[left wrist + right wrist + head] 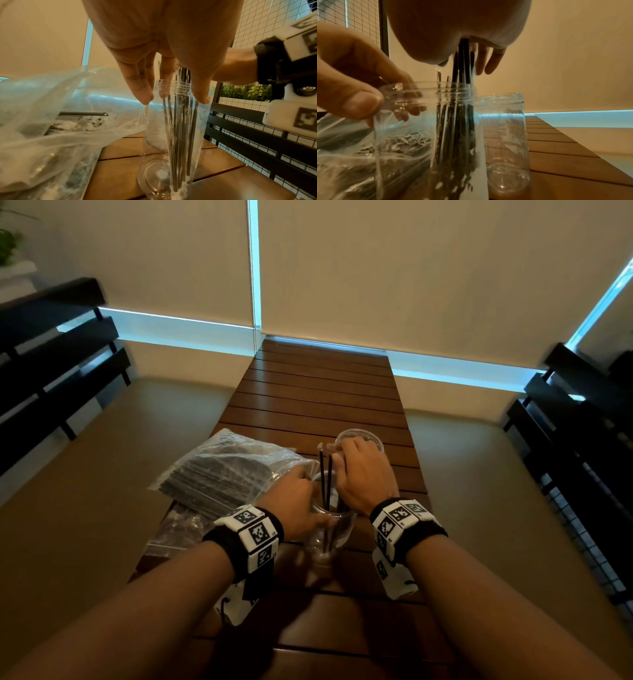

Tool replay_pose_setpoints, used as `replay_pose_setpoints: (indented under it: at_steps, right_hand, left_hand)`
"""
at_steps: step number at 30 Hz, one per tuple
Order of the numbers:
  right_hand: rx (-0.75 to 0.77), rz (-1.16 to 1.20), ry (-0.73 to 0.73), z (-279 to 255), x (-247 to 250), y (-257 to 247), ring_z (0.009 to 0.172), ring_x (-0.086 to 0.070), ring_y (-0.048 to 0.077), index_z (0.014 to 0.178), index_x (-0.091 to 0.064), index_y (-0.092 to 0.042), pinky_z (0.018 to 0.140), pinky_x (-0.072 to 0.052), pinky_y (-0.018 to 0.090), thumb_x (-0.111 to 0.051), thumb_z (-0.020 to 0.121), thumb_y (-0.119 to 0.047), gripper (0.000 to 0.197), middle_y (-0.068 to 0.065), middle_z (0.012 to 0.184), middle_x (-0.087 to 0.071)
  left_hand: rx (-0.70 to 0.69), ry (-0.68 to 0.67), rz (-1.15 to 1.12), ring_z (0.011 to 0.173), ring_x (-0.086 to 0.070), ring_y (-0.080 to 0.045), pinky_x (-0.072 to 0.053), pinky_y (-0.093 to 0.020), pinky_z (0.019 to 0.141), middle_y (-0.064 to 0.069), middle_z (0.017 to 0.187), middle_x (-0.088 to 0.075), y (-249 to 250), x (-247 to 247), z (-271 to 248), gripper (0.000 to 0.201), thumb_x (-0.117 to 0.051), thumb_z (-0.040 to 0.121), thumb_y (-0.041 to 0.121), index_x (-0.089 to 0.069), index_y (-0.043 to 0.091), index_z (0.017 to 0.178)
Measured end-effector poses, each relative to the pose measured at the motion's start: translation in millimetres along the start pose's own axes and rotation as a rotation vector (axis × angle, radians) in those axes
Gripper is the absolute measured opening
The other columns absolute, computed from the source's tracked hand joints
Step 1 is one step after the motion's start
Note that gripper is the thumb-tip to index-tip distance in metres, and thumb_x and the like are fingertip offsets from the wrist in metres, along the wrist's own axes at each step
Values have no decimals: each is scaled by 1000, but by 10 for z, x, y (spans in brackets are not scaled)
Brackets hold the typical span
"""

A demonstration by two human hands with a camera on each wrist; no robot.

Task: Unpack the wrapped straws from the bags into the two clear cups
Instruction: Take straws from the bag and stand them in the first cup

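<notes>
I stand at the near end of a long, narrow table [322,392] of dark brown wooden slats, which runs away from me to a wall of cream roller blinds [411,268] with thin strips of blue daylight showing at their lower edges and between them. Dark slatted railings [58,347] flank the table on both sides over a beige floor [102,474], and the one on my right is backed by wire mesh. My left hand [301,501] holds the near clear cup [330,529] by its rim, thumb on the outside and fingers curled over the far side. My right hand [363,474] is just above that cup, closed around a bunch of black wrapped straws [325,481] that stand upright in it, their lower ends reaching down to the bottom. The second clear cup [363,438] stands just beyond, near the table's right edge, partly hidden by my right hand; the right wrist view shows it upright with no straws inside. A crumpled clear bag [226,470] full of wrapped straws lies along the table's left edge, touching the near cup, with another flatter bag [171,532] under it, closer to me.
</notes>
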State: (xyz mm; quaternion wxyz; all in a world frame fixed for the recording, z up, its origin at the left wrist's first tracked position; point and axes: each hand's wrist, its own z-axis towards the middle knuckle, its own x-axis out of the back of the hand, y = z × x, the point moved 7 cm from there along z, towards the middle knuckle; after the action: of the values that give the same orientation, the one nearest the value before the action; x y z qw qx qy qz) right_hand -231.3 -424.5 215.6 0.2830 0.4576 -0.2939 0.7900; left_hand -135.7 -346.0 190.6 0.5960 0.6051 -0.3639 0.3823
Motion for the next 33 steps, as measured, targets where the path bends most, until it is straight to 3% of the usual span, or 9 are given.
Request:
replay_pose_setpoints:
  at_steps: [4, 7, 10, 13, 16, 19, 24, 28, 33]
  right_hand:
    - [122, -33, -24, 49, -10, -122, 123, -46, 25, 139, -44, -25, 96, -44, 43, -49, 94, -44, 49, 6, 138, -49]
    - [164, -102, -183, 94, -133, -172, 128, -42, 24, 133, -50, -23, 99, -43, 43, -50, 97, -35, 38, 4, 138, -48]
    - [82, -86, -134, 120, -84, -109, 128, -41, 23, 125, -57, -22, 102, -40, 43, -52, 95, -37, 34, 3, 136, -49]
    - [106, -109, 64, 138, 137, -224, 115, -48, 23, 110, -61, -24, 91, -40, 40, -58, 87, -42, 29, 1, 121, -56]
    - [219, -141, 112, 171, 256, -539, 88, -51, 21, 88, -62, -20, 75, -40, 37, -57, 86, -34, 15, -1, 92, -59]
    - [352, -114, -111, 204, 155, -917, 76, -52, 21, 80, -62, -16, 66, -41, 35, -55, 88, -27, 16, 2, 83, -58]
    - [357, -124, -531, 130, -218, -1331, 77, -58, 23, 96, -63, -9, 67, -48, 33, -53, 91, -6, 11, 8, 89, -59]
    - [198, -46, -591, 265, -593, -1446, 101, -63, 26, 110, -62, -5, 79, -49, 31, -54, 93, -8, 19, 12, 109, -65]
    - [-31, 51, -587, 554, -1572, -1350, 93, -61, 22, 107, -51, -33, 75, -55, 43, -53, 72, -32, 35, -4, 100, -60]
  left_hand:
    - [-36, 5, 40, 114, -43, -9, -29, -16, 86, 1, 128, -50, 56, 20, -10, 51, -70, 77, 54, -67, 15, 111]
    - [-64, -6, 53, 118, -42, -12, -29, -16, 88, 3, 124, -49, 90, 53, -18, 48, -70, 81, 46, -63, 15, 117]
    - [-84, -36, 68, 107, -53, -18, -48, -27, 86, 1, 125, -44, 43, 63, -34, 50, -66, 81, 40, -52, 25, 127]
    - [-8, 82, 158, 77, -55, -16, -53, -30, 63, 1, 119, -34, -86, 267, -9, 52, -68, 78, 40, -41, 26, 120]
    - [157, 162, 284, 76, -53, -17, -53, -33, 62, 1, 112, -33, -338, 459, 41, 59, -75, 71, 47, -35, 24, 108]
    - [239, 59, 317, 89, -58, -24, -51, -37, 70, -4, 115, -47, -588, 460, 89, 39, -64, 83, 30, -41, 19, 113]
    - [265, 266, 84, 77, -53, -18, -51, -36, 70, -1, 92, -56, -865, 780, 52, 16, -59, 84, 12, -48, 24, 83]
    - [187, 319, 56, 79, -52, -19, -48, -36, 71, 2, 89, -52, -904, 976, -43, 16, -60, 86, 13, -49, 24, 87]
    - [128, 273, 78, 82, -48, -17, -38, -28, 69, 4, 94, -45, -868, 1087, -181, 17, -59, 85, 8, -52, 21, 94]
